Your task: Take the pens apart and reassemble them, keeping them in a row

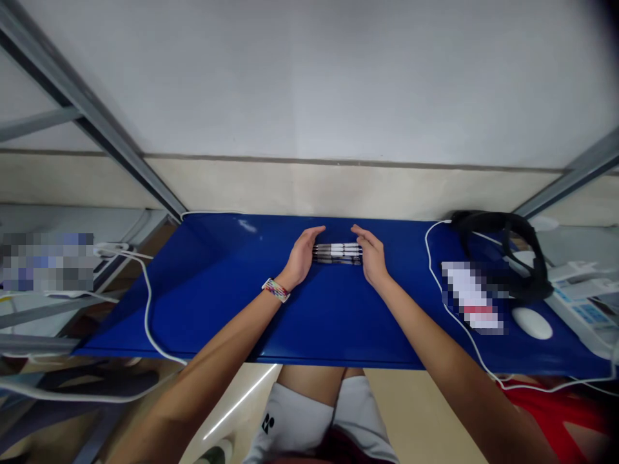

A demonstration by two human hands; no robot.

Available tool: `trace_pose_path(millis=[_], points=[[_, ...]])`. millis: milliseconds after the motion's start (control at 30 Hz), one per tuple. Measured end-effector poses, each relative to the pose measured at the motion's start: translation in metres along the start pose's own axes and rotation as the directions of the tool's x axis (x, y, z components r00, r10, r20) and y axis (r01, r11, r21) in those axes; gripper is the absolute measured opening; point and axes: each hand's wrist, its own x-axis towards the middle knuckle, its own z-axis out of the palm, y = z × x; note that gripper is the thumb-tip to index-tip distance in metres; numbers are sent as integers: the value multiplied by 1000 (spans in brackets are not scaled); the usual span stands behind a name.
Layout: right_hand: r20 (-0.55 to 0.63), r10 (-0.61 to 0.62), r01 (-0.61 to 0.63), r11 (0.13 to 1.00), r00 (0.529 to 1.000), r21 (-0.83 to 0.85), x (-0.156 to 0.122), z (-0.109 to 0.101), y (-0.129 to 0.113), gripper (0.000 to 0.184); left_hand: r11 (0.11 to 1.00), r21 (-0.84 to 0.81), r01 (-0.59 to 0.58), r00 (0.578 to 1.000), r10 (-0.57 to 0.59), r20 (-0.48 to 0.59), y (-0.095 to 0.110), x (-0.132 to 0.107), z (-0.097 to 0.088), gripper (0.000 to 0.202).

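Observation:
Several pens [337,253] lie side by side on the blue table, white, black and grey along their barrels. My left hand [302,253], with a colourful woven band at the wrist, stands on edge at their left ends. Across from it, my right hand [373,254] stands on edge at their right ends. Both palms face inward and appear to touch the pen ends. The fingers of each hand are stretched out, not wrapped round anything. My palms partly hide the tips of the pens.
On the right of the blue tabletop [203,303] are a black headset-like strap [527,251], a blurred-out white item [471,299], a white computer mouse [532,322] and a white cable [429,251]. Another cable [147,290] crosses the left edge. A wall [309,187] stands behind.

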Motion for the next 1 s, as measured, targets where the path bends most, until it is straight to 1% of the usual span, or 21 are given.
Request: trace_pose_path(millis=[67,200,300,433,567,700,833,1000], points=[[18,15,-15,1000,1000,25,-10,-2,-4,36,1000,-14,-23,1000,23,-2,2,-12,1,37],[74,41,-43,999,996,28,-36,-8,-16,34,999,23,-34,999,34,3,5,-35,2,39],[98,49,-51,998,994,26,-50,-12,-24,32,997,77,-30,999,32,-23,5,-43,4,39],[99,22,-18,999,995,-42,-53,-10,-28,32,990,130,-49,997,56,-46,2,-42,3,37],[106,-13,27,992,994,-125,-51,-8,-24,31,988,143,-49,997,57,-51,-2,-40,1,36],[109,-35,49,991,993,-126,-48,-8,-18,30,991,112,-67,996,72,-44,-4,-39,0,34],[100,-37,49,992,994,-120,-40,-6,-13,29,992,96,-77,996,82,-44,-6,-31,0,33],[104,-39,49,994,994,-96,-32,-4,-11,28,985,147,-93,993,102,-55,-9,-22,-1,33]])
